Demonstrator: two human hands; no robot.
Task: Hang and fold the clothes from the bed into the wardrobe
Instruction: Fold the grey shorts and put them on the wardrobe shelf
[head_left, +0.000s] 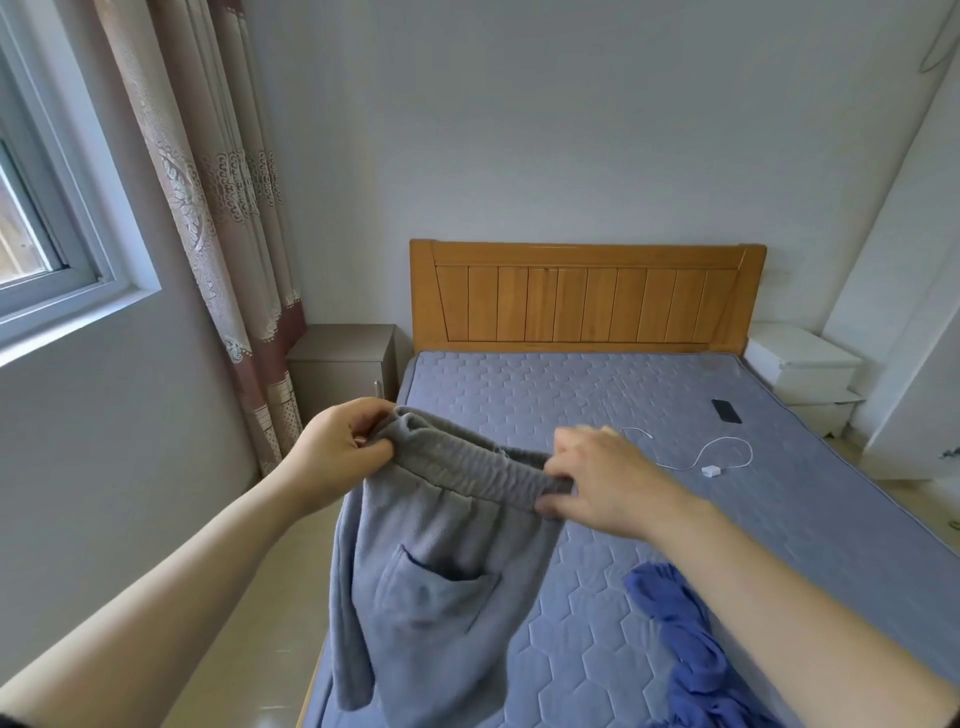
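Grey fleece trousers (415, 675), patch pocket (431, 587), left hand (337, 447), right hand (608, 478) pinching ribbed waistband (467, 462)

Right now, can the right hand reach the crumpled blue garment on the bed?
Likely yes, once freed: right hand pinches the grey fleece trousers; crumpled blue garment lies uncovered near its forearm.

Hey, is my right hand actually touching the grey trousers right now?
Touching. The head view shows the right hand pinching the grey trousers at the waistband.
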